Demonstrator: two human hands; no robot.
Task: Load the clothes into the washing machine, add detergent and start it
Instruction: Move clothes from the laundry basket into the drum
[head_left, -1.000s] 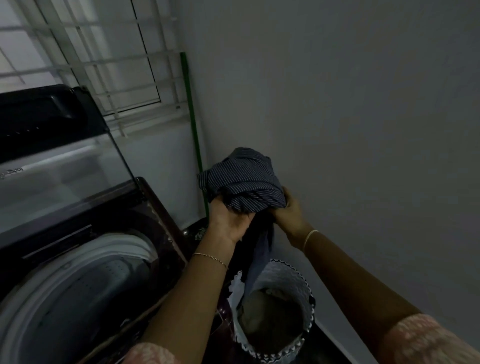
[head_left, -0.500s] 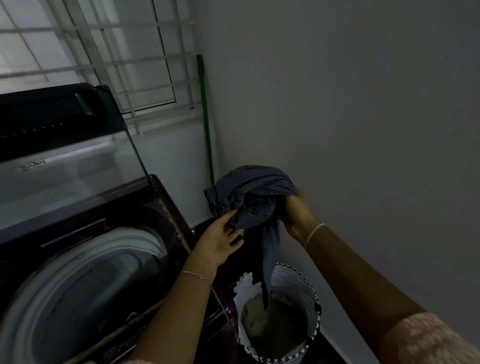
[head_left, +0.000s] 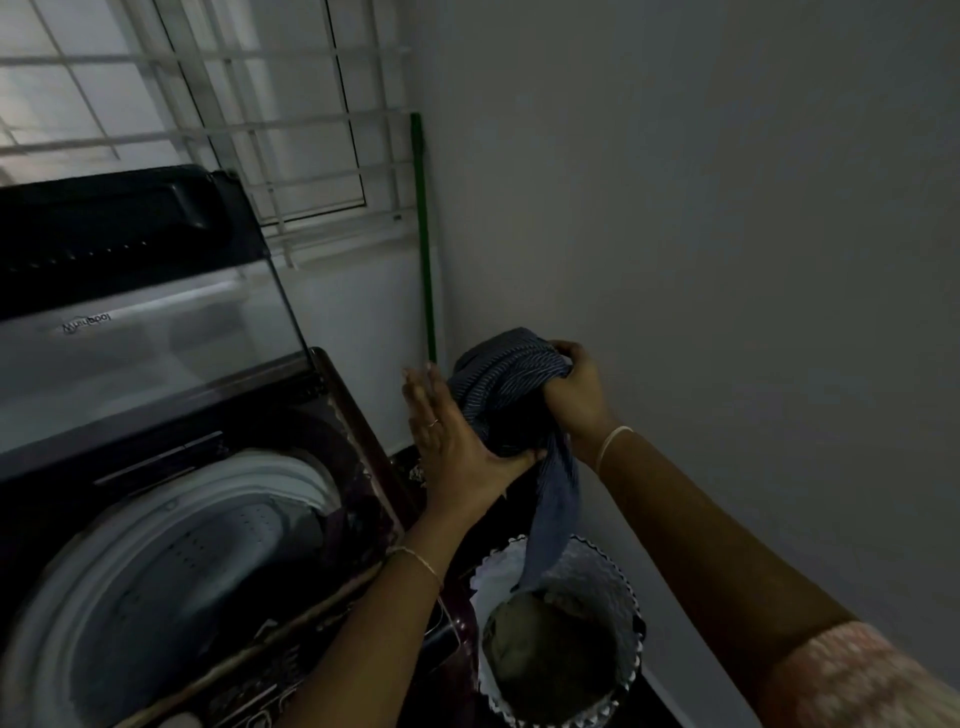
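A blue striped garment (head_left: 506, 387) is bunched in the air above a white laundry basket (head_left: 626, 597), one end trailing down toward it. My right hand (head_left: 574, 389) grips the top of the bundle. My left hand (head_left: 452, 447) presses flat against its left side, fingers extended upward, thumb under the cloth. A brownish garment (head_left: 545, 649) lies inside the basket. To the left stands the top-loading washing machine (head_left: 358, 426), its glass lid (head_left: 145, 332) raised and the drum (head_left: 182, 571) open.
A green pole (head_left: 426, 249) leans in the corner behind the garment. A grilled window (head_left: 234, 114) is above the machine. A plain wall (head_left: 727, 260) closes off the right side. The basket sits in the narrow gap between machine and wall.
The bundle has come down and to the right. My left hand let go of its underside and now lies flat against its left side; my right hand shifted to the top.
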